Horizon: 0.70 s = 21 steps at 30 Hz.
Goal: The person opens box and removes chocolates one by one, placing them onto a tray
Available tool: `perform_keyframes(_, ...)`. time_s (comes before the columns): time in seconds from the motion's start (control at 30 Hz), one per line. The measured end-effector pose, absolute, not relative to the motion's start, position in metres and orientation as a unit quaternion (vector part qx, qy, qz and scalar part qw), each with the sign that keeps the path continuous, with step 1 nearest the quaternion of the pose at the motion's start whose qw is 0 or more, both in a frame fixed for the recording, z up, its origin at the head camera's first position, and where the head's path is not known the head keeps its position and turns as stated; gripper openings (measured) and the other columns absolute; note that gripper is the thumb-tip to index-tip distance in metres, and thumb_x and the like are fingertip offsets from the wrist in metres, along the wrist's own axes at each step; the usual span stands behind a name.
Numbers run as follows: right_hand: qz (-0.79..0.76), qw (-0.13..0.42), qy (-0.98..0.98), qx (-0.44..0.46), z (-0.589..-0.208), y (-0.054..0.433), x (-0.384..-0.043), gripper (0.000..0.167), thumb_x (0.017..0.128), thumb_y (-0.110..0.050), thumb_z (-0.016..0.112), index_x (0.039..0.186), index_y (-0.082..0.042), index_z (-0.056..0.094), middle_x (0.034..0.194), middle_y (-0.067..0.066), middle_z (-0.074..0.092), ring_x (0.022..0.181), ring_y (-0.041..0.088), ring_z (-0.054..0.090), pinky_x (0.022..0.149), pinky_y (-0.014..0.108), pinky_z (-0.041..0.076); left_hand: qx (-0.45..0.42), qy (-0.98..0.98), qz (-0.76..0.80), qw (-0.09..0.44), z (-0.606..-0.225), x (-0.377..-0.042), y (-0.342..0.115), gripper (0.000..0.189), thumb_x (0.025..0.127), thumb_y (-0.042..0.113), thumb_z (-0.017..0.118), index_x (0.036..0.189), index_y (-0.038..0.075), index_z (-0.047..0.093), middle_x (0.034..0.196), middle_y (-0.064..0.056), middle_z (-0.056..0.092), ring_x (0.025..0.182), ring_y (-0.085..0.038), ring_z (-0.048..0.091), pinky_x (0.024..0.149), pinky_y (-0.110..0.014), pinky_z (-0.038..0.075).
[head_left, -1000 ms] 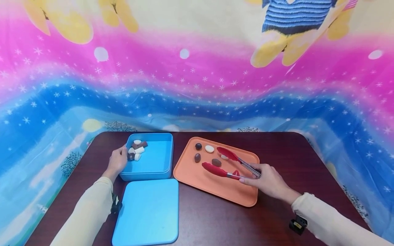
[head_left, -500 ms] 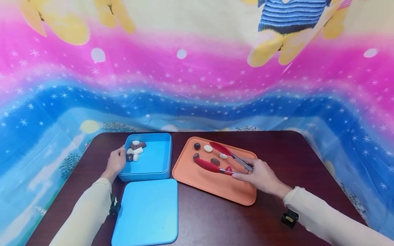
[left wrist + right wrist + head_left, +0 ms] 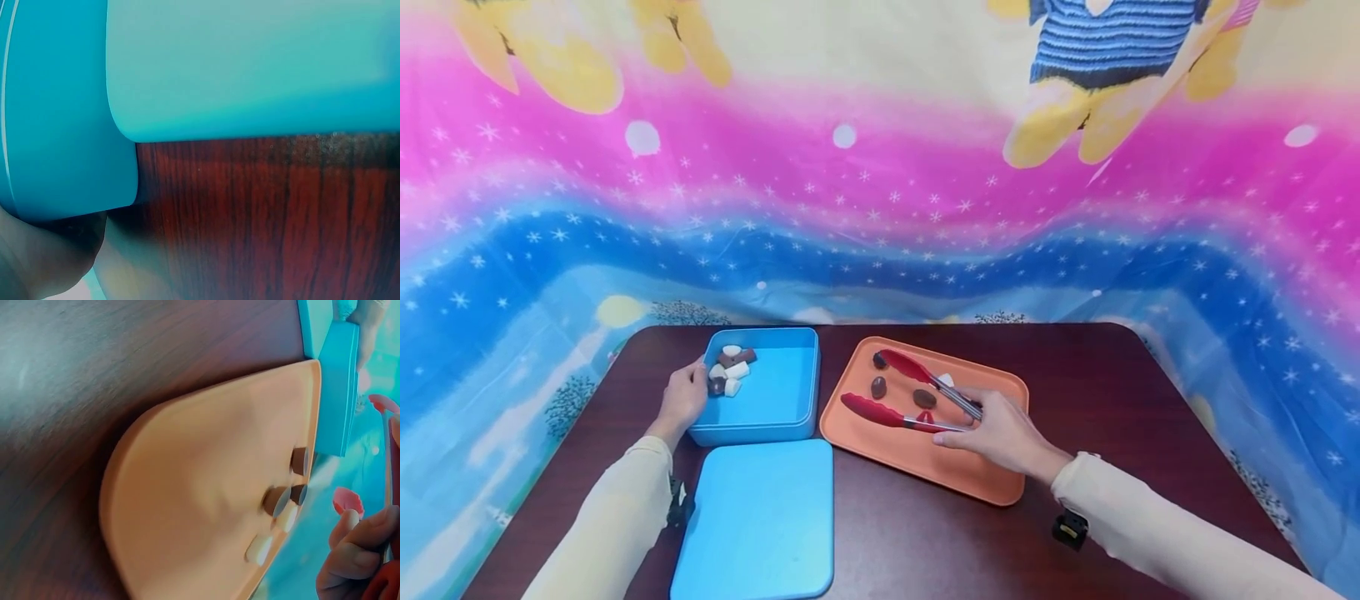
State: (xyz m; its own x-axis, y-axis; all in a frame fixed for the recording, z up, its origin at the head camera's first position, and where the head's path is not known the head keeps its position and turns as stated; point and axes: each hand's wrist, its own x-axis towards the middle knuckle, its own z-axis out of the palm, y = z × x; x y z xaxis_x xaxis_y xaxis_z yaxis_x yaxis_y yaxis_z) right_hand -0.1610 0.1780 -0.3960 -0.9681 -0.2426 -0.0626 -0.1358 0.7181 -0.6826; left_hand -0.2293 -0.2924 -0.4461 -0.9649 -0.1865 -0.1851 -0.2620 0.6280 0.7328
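My left hand (image 3: 685,396) grips the left wall of a blue box (image 3: 752,435), where several small white and brown pieces (image 3: 737,370) lie together at the left. In my right hand (image 3: 1003,437) are red-tipped tongs (image 3: 872,409), their arms spread, above an orange tray (image 3: 973,475). Beneath and between the arms lie brown pieces, one oval (image 3: 878,387) and another (image 3: 924,398) nearer the hand. A dark round piece (image 3: 879,361) shows by the upper tip. One white piece (image 3: 946,380) is partly covered by the tongs; the right wrist view also shows a white piece (image 3: 258,549) near the tray's rim.
A blue lid (image 3: 756,517) lies flat in front of the box. Box, lid and tray stand close together on a dark wooden table (image 3: 917,550). A patterned cloth (image 3: 880,208) hangs behind the table.
My right hand has moved left across the tray with the tongs, whose arms stay apart. The upper arm now hides a white oval piece seen before. My left hand stays at the box.
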Motion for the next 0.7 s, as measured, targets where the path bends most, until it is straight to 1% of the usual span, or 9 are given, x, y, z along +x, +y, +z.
perform_keyframes(0.07,-0.356,0.066,0.927,-0.098,-0.396,0.172,-0.162,0.069,0.074,-0.051,0.087,0.13,-0.017,0.065,0.061,0.0,0.046,0.048,0.013,0.038,0.043,0.026,0.032,-0.124,0.901,0.413,0.043,-0.445,-0.229,-0.293,0.058,0.112,0.033,0.015,0.16,0.002,0.016,0.165,-0.027,0.019,0.153,-0.049,0.017,0.123,-0.065,0.021)
perform_keyframes(0.17,-0.353,0.062,0.929,-0.093,-0.395,0.163,-0.164,0.067,0.073,-0.056,0.086,0.123,-0.017,0.067,0.063,0.0,0.049,0.05,0.014,0.041,0.044,0.026,0.033,-0.126,0.901,0.413,0.044,-0.445,-0.228,-0.294,0.059,0.112,0.034,0.014,0.161,0.002,0.016,0.165,-0.027,0.019,0.153,-0.049,0.017,0.123,-0.065,0.02)
perform_keyframes(0.23,-0.354,0.062,0.929,-0.087,-0.395,0.157,-0.164,0.07,0.072,-0.058,0.086,0.125,-0.017,0.066,0.065,0.0,0.052,0.051,0.014,0.042,0.044,0.026,0.033,-0.126,0.901,0.412,0.046,-0.447,-0.228,-0.294,0.059,0.112,0.035,0.014,0.16,0.002,0.016,0.165,-0.027,0.019,0.153,-0.049,0.018,0.123,-0.065,0.021)
perform_keyframes(0.4,-0.351,0.062,0.931,-0.073,-0.395,0.145,-0.164,0.087,0.072,-0.057,0.086,0.142,-0.015,0.058,0.071,0.0,0.058,0.054,0.015,0.046,0.044,0.026,0.035,-0.126,0.902,0.41,0.048,-0.45,-0.228,-0.294,0.059,0.112,0.035,0.014,0.16,0.002,0.017,0.165,-0.026,0.02,0.153,-0.049,0.018,0.123,-0.065,0.021)
perform_keyframes(0.47,-0.351,0.062,0.932,-0.072,-0.395,0.141,-0.165,0.086,0.072,-0.056,0.087,0.141,-0.014,0.058,0.071,0.0,0.059,0.055,0.015,0.047,0.045,0.027,0.036,-0.125,0.902,0.41,0.048,-0.45,-0.229,-0.294,0.059,0.112,0.036,0.014,0.16,0.002,0.016,0.165,-0.026,0.019,0.153,-0.049,0.017,0.123,-0.065,0.02)
perform_keyframes(0.5,-0.349,0.061,0.932,-0.074,-0.395,0.139,-0.165,0.082,0.072,-0.056,0.087,0.138,-0.014,0.061,0.071,0.0,0.059,0.056,0.015,0.047,0.046,0.027,0.036,-0.124,0.902,0.41,0.048,-0.45,-0.229,-0.294,0.059,0.112,0.036,0.014,0.16,0.002,0.016,0.165,-0.026,0.019,0.153,-0.049,0.017,0.123,-0.065,0.02)
perform_keyframes(0.6,-0.348,0.06,0.932,-0.084,-0.395,0.133,-0.167,0.067,0.073,-0.056,0.086,0.121,-0.014,0.067,0.071,-0.001,0.059,0.056,0.015,0.048,0.048,0.028,0.037,-0.123,0.903,0.41,0.047,-0.449,-0.23,-0.293,0.06,0.112,0.037,0.013,0.16,0.002,0.015,0.165,-0.026,0.018,0.153,-0.049,0.016,0.123,-0.065,0.019)
perform_keyframes(0.7,-0.346,0.057,0.932,-0.094,-0.395,0.128,-0.169,0.057,0.072,-0.058,0.086,0.104,-0.014,0.068,0.07,-0.001,0.057,0.055,0.015,0.047,0.048,0.028,0.037,-0.121,0.904,0.408,0.043,-0.449,-0.23,-0.293,0.059,0.112,0.036,0.013,0.16,0.002,0.016,0.165,-0.026,0.019,0.153,-0.049,0.016,0.123,-0.065,0.019)
